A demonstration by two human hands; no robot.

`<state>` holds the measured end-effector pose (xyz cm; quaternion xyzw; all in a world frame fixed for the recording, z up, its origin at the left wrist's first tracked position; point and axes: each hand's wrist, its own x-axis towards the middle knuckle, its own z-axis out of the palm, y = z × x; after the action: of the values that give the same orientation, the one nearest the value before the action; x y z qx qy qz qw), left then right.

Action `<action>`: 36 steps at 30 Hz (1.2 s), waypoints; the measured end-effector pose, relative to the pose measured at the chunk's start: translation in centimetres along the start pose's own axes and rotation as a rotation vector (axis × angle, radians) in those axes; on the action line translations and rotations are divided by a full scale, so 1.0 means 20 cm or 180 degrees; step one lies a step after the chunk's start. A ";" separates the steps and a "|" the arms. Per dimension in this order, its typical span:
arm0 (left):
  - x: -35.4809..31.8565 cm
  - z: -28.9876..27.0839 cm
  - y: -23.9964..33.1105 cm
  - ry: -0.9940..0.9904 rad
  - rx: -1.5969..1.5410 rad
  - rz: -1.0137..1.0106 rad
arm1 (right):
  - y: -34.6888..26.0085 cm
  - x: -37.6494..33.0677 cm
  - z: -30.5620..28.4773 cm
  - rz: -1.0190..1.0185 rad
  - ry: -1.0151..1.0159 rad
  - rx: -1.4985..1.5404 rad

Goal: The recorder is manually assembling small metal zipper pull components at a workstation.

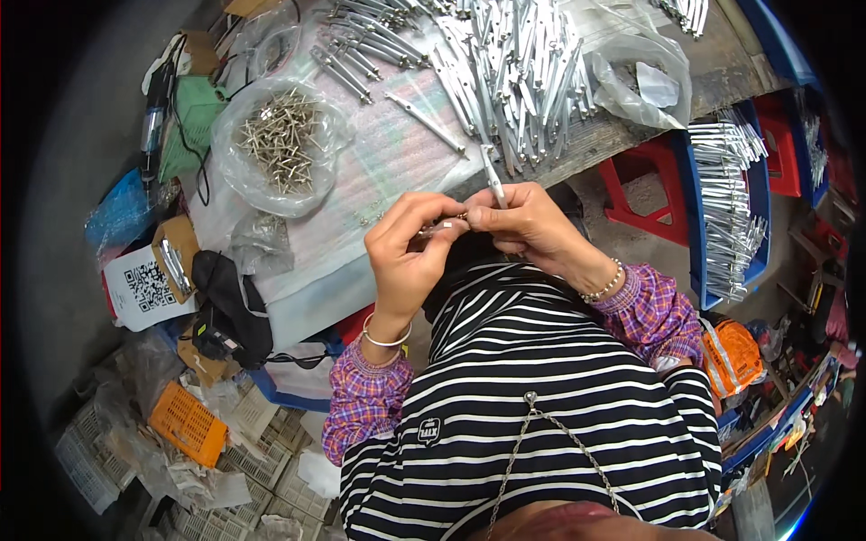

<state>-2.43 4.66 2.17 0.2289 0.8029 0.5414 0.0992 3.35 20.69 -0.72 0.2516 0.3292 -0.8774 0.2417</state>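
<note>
My right hand (pixel 528 225) grips a thin silver metal rod (pixel 492 180) that sticks up from my fingers toward the table. My left hand (pixel 408 252) pinches a small metal pin (pixel 439 227) and holds it against the rod's lower end, fingertips of both hands touching. Both hands hover just in front of the table edge, above my striped shirt. On the table (pixel 631 117) beyond them lies a large heap of the same silver rods (pixel 519 63).
A clear plastic bag of metal pins (pixel 281 140) sits left on the pale cloth. Another clear bag (pixel 642 81) lies at right. A blue crate of finished rods (pixel 731 194) stands right, by a red stool (pixel 645 185). Orange and white baskets (pixel 185 422) clutter the floor at left.
</note>
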 end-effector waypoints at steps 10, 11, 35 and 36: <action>-0.02 0.02 -0.06 0.0163 -0.0672 -0.0533 | -0.02 -0.02 -0.03 -0.0060 -0.0487 0.0814; -0.02 0.02 -0.05 0.0164 -0.0596 -0.0533 | -0.02 -0.02 -0.04 -0.0046 -0.0557 0.0957; -0.01 0.08 -0.05 0.0247 0.0411 0.0466 | 0.03 -0.04 -0.05 0.0146 -0.0167 0.0810; -0.01 0.08 -0.05 0.0251 0.0457 0.0516 | 0.04 -0.03 -0.05 0.0175 -0.0207 0.0809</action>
<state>-1.84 5.58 0.53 0.2780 0.8218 0.4974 0.0068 4.57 21.10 -1.30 0.2606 0.2004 -0.9128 0.2423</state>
